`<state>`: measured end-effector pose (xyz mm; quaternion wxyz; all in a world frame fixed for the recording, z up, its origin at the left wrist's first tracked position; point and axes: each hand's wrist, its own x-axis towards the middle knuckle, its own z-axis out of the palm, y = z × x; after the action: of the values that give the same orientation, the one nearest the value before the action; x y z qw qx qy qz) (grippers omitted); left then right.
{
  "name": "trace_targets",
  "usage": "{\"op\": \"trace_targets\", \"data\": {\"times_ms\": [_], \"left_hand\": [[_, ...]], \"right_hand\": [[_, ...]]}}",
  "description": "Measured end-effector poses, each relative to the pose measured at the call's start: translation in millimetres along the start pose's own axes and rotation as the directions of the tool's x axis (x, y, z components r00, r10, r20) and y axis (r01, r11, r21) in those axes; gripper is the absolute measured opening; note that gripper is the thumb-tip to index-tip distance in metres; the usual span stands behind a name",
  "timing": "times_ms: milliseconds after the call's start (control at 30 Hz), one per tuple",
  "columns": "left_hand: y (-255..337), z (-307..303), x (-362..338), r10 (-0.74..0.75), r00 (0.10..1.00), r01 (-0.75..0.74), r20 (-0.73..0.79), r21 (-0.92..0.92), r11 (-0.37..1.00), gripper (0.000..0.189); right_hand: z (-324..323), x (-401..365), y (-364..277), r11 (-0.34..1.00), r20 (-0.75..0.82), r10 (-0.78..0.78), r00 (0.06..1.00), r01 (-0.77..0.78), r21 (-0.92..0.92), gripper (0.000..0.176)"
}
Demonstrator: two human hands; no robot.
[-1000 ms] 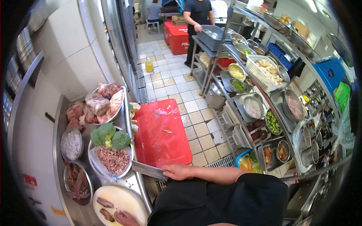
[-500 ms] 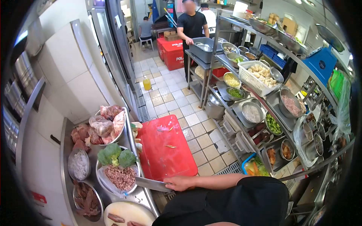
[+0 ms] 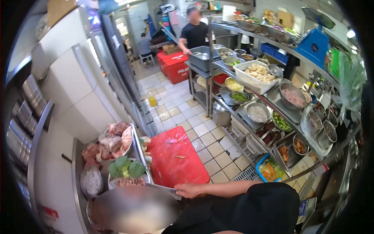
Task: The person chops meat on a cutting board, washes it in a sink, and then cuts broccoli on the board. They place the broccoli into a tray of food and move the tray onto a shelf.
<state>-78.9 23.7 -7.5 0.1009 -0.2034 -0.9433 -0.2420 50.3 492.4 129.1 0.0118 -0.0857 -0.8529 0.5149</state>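
My right hand is closed around the handle of a cleaver. Its blade points left, between the red cutting board and a bowl of chopped reddish meat. Green broccoli lies on top of that bowl. Small scraps are scattered on the board. A blurred patch covers the lower left, hiding the blade's far end and the front of the counter. My left hand does not show.
Raw meat fills a container at the counter's back, near a bowl of whitish pieces. A shelf rack with a white basket stands right. A person stands beyond a grey tub. A yellow container sits on the tiled floor.
The view has shifted and tilted, so the counter and board appear further right and lower. A blurred patch now covers the round white board and dark meat. The cleaver stays in my right hand.
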Motion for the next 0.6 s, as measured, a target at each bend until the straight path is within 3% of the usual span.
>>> {"op": "trace_targets", "data": {"times_ms": [33, 67, 100, 133, 167, 333, 400, 433, 500, 600], "left_hand": [[-9, 4, -8, -0.01, 0.999, 0.007, -0.054, -0.064, 0.998, 0.036], [-19, 7, -23, -0.036, 0.993, 0.022, -0.108, -0.126, 0.992, 0.041], [-25, 2, -35, 0.045, 0.994, -0.044, -0.098, 0.008, 0.999, 0.049], [-27, 1, -42, 0.126, 0.99, -0.117, -0.063, 0.14, 0.983, 0.06], [-8, 3, -39, -0.01, 0.998, 0.01, -0.057, 0.008, 1.0, 0.028], [65, -54, -25, -0.184, 0.973, 0.199, 0.137, -0.111, 0.974, 0.033], [78, -52, -22, -0.236, 0.966, 0.203, -0.105, -0.256, 0.945, 0.038], [68, -43, -23, -0.239, 0.966, 0.208, -0.097, -0.256, 0.944, 0.038], [47, -25, -26, -0.191, 0.982, 0.191, -0.003, -0.051, 0.98, 0.043], [56, -28, -26, -0.206, 0.976, 0.214, 0.063, -0.176, 0.961, 0.043]], "right_hand": [[1, -8, -7, 1.0, 0.04, -0.01, 0.999, 0.011, -0.002, 0.031], [-6, -16, -23, 0.986, 0.097, 0.115, 0.989, -0.126, 0.113, 0.03], [-7, -24, -33, 0.939, 0.174, 0.241, 0.955, -0.275, 0.209, 0.029], [0, -29, -27, 0.956, 0.133, 0.194, 0.972, -0.218, 0.196, 0.027], [3, -33, -25, 0.972, 0.115, 0.156, 0.981, -0.173, 0.157, 0.026], [21, -53, -33, 0.986, 0.066, 0.133, 0.989, -0.139, 0.097, 0.024], [27, -57, -38, 0.991, 0.064, 0.119, 0.991, -0.123, 0.058, 0.025], [28, -57, -45, 0.99, 0.068, 0.128, 0.99, -0.131, 0.057, 0.025], [27, -58, -65, 0.967, 0.184, 0.246, 0.952, -0.255, 0.025, 0.03], [49, -53, -48, 0.987, 0.204, 0.162, 0.966, -0.158, -0.037, 0.029]]}}
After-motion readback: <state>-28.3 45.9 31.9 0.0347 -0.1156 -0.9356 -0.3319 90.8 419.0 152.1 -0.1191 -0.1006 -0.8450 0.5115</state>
